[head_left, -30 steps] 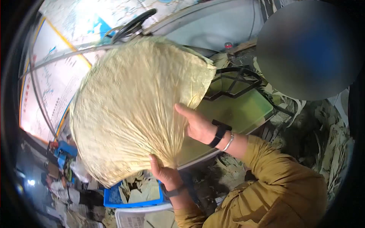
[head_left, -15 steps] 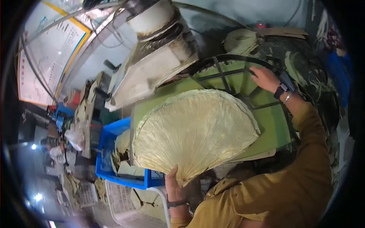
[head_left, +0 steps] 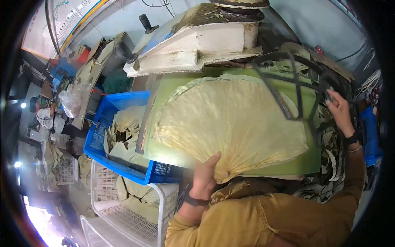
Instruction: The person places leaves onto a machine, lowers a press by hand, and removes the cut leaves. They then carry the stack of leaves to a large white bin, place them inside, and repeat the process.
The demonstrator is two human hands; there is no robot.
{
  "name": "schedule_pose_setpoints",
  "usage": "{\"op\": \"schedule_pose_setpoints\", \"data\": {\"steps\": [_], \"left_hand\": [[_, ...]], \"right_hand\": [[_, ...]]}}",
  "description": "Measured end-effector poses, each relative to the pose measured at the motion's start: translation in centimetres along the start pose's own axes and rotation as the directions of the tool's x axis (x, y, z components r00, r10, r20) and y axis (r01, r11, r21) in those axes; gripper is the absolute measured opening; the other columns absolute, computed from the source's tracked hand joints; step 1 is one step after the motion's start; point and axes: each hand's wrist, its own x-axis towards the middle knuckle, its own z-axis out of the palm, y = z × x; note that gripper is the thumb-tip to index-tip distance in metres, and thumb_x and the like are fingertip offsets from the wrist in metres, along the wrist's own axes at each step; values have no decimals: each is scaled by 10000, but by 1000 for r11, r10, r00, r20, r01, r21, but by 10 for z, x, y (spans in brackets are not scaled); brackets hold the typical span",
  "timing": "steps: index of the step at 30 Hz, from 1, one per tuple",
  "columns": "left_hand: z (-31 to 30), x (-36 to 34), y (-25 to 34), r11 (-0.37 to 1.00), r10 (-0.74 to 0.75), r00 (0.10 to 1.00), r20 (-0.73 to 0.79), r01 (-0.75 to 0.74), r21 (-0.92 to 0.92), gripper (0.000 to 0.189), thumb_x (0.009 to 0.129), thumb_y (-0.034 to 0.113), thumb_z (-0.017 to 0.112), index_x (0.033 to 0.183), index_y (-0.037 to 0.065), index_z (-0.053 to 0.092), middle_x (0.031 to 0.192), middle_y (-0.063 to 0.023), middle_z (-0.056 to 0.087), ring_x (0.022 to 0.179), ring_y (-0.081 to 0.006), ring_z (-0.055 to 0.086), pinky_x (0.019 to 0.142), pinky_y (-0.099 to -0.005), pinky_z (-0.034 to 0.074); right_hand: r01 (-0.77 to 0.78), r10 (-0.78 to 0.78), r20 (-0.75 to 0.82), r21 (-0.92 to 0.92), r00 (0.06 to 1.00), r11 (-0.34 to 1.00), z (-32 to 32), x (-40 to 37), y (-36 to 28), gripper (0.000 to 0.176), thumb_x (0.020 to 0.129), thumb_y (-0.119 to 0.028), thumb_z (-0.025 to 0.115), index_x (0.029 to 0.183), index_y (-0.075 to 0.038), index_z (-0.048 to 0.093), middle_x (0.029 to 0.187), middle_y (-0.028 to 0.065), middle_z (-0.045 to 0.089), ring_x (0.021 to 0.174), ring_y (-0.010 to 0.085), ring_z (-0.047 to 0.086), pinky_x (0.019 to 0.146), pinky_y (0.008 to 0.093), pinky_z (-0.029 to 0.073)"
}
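Observation:
A pale fan-shaped sheet with pleats lies on a green board. My left hand grips its narrow lower end, thumb on top. My right hand is at the board's right side, its fingers closed on the edge of a black metal frame. That frame is tilted over the upper right of the sheet and board. Under the white machine the board's back edge is partly hidden.
Left of the board, a blue basket holds pale pieces. Below it stands a white basket with more pieces. Dark scraps hang at the right. Another person is at far left.
The view has shifted. My right hand has moved rightward with the black frame, which has swung right and stands more tilted. My left hand still grips the sheet.

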Motion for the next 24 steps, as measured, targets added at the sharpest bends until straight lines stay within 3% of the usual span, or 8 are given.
{"op": "schedule_pose_setpoints", "data": {"steps": [2, 3, 7, 17, 20, 22, 23, 24], "left_hand": [[9, 7, 0, 999, -35, 995, 97, 36, -7, 356, 862, 10, 598, 1183, -98, 489, 1063, -181, 623, 915, -290, 647, 786, -428, 561], [9, 11, -1, 997, -30, 992, 126, 39, -65, 345, 867, 9, 592, 1180, -94, 492, 1068, -181, 620, 910, -293, 649, 782, -429, 563], [-4, 19, -6, 986, -68, 983, 172, 93, -141, 319, 882, 9, 577, 1174, -87, 492, 1077, -184, 613, 905, -300, 651, 779, -435, 565], [-15, 17, -2, 977, -51, 980, 194, 89, -194, 251, 866, 23, 619, 1062, -119, 550, 1002, -171, 633, 839, -259, 660, 689, -382, 570], [-37, 4, 11, 964, -172, 911, 374, 234, -127, 255, 892, 15, 555, 1131, -72, 537, 1072, -164, 623, 958, -254, 634, 774, -376, 553], [-51, -25, 30, 998, -63, 970, 234, 57, 32, 207, 864, 9, 579, 1059, -59, 587, 1023, -157, 646, 934, -229, 644, 774, -347, 544], [-70, -24, 34, 960, 75, 981, 178, -120, 253, 176, 854, 13, 594, 1016, -56, 605, 988, -149, 656, 908, -216, 648, 778, -331, 535], [-87, -22, 39, 844, 216, 962, 169, -270, 462, 147, 844, 18, 609, 973, -52, 624, 953, -142, 666, 881, -203, 651, 782, -315, 526]], "right_hand": [[6, -7, 48, 22, 999, 1000, 29, -7, -47, 395, 812, -61, 619, 1205, -34, 589, 660, -79, 341, 582, 36, 311, 513, 215, 294], [128, -128, 79, 4, 989, 992, 48, -3, -43, 392, 810, -63, 620, 1201, -41, 592, 630, -81, 334, 565, 28, 306, 491, 211, 274], [68, -133, 363, 188, 922, 980, 110, 2, -126, 367, 836, -61, 612, 1197, 0, 582, 607, -99, 319, 548, 13, 280, 471, 224, 227], [142, -216, 442, 194, 871, 971, 185, 13, -146, 359, 836, -78, 630, 1185, -8, 591, 578, -49, 315, 559, 28, 276, 465, 243, 225], [203, -217, 438, 78, 872, 976, 200, 10, -128, 357, 833, -89, 633, 1181, -20, 596, 588, 37, 498, 519, 89, 452, 479, 271, 348], [527, -539, 151, 110, 829, 843, 214, 0, -114, 338, 837, -97, 626, 1171, -43, 607, 806, 170, 654, 696, 268, 658, 600, 336, 488], [417, -425, 234, 86, 874, 905, 209, -3, -120, 329, 845, -107, 618, 1171, -71, 610, 1016, 200, 643, 906, 356, 634, 733, 390, 525], [472, -463, 214, 11, 860, 882, 210, -4, -120, 338, 847, -107, 614, 1184, -85, 603, 980, 173, 661, 876, 338, 648, 721, 392, 526]]}}
